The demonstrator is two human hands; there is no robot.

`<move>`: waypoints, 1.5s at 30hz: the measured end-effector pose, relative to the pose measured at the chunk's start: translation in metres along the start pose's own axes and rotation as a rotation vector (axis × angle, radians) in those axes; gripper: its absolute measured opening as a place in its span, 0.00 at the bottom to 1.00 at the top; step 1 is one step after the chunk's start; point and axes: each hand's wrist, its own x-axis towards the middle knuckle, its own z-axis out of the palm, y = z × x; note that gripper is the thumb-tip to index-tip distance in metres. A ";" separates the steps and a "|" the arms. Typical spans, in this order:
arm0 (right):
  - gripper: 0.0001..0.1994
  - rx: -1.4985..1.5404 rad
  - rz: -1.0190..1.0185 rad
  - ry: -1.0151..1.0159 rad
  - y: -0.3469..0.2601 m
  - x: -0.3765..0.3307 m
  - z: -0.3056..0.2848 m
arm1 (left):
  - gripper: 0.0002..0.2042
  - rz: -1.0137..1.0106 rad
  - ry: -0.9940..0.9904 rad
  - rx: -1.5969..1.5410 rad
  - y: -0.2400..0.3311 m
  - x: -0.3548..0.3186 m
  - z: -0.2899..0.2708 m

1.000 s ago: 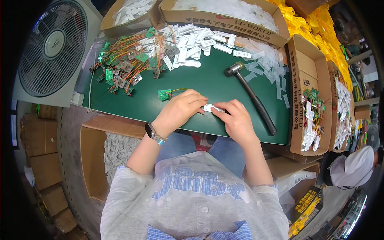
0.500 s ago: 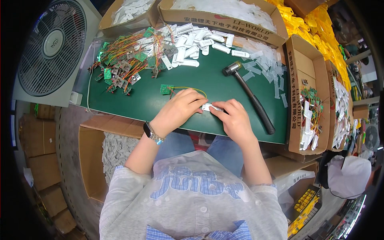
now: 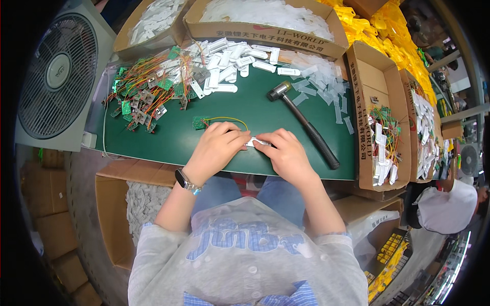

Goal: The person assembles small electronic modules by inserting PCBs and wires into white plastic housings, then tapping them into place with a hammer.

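Both my hands meet over a small white plastic housing near the front edge of the green table. From the left, my left hand pinches one end of it, fingers bent and close together. The thumb and fingers of my right hand close on the other end. A small green circuit board lies just beyond my left hand. Its yellow wire arcs over to the housing at my fingertips. What sits inside the housing is mostly hidden by my fingers.
A hammer lies to the right of my hands. Farther back are tangled wired circuit boards, a heap of white housings and translucent strips. Cardboard boxes border the right and back; a fan stands left.
The whole view has shifted a little, so the table appears farther left. My hands stay on the housing, with slightly less of it showing between the fingers.
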 end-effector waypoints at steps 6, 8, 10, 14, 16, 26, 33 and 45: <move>0.06 -0.105 0.205 0.175 0.049 0.025 -0.037 | 0.12 0.036 0.026 0.037 -0.005 -0.004 0.002; 0.06 -0.427 0.398 0.297 0.091 0.023 -0.058 | 0.12 0.044 0.031 0.023 -0.002 0.000 0.001; 0.07 -0.520 0.490 0.253 0.120 0.021 -0.068 | 0.12 0.037 0.027 0.016 -0.003 -0.001 0.002; 0.09 -0.472 0.520 0.106 0.153 0.017 -0.066 | 0.12 0.027 0.037 -0.006 -0.004 -0.002 0.005; 0.10 -0.435 0.494 0.089 0.150 0.019 -0.074 | 0.12 0.053 0.061 -0.010 -0.003 -0.002 0.003; 0.08 -0.069 0.293 0.530 0.124 0.018 -0.066 | 0.12 0.048 0.065 -0.013 -0.006 -0.003 0.006; 0.04 -0.431 -0.027 0.170 0.027 -0.006 -0.032 | 0.13 0.009 0.021 -0.008 -0.005 -0.006 0.005; 0.19 -0.069 0.064 0.186 0.005 -0.011 -0.025 | 0.19 -0.072 -0.002 -0.099 -0.004 -0.006 0.000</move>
